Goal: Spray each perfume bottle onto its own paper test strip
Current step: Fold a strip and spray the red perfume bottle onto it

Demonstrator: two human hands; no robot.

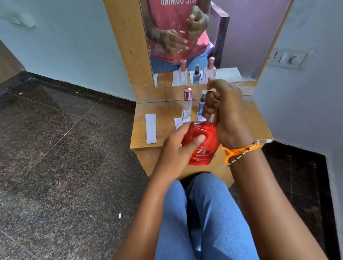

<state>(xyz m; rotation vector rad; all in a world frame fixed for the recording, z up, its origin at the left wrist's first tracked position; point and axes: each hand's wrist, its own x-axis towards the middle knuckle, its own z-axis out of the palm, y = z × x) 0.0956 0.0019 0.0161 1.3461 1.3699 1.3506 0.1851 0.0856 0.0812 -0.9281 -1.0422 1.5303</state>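
Left hand: the left hand (176,150) is curled round the red bottle (201,143). The thumb lies across its front and the fingers wrap behind it.
Right hand: the right hand (225,113) is closed over the top of the red bottle. The fingers are curled tight round something small there; I cannot tell if it is the cap or the spray top. An orange band (240,151) and a thin bead band go round this wrist.
Red bottle: one. It is held up in the air in front of the shelf (161,112), above the person's lap. It is see-through red, wide and rounded, shiny, with pale letters on the front.
Strips: three show. One long white paper strip (151,128) lies flat on the left of the shelf, on its own. A second strip (178,122) peeks out beside the clear bottle (187,106). A third strip (201,117) shows a small bit by the blue bottle (202,102). All are thin, flat, white paper.
Clear bottle: one. It stands upright in the middle of the shelf. It is tall, slim glass with a shiny pink cap.
Blue bottle: one. It stands just right of the clear one, partly hidden by the right hand. It is small, bluish, with a dark top.
Shelf: one, light brown wood, smooth.
Mirror: one mirror (241,32) stands behind the shelf in a wood frame. It shows the bottles and both hands again.
Legs: blue jeans (204,219), below the hands.
Floor: dark speckled stone tiles (55,149).
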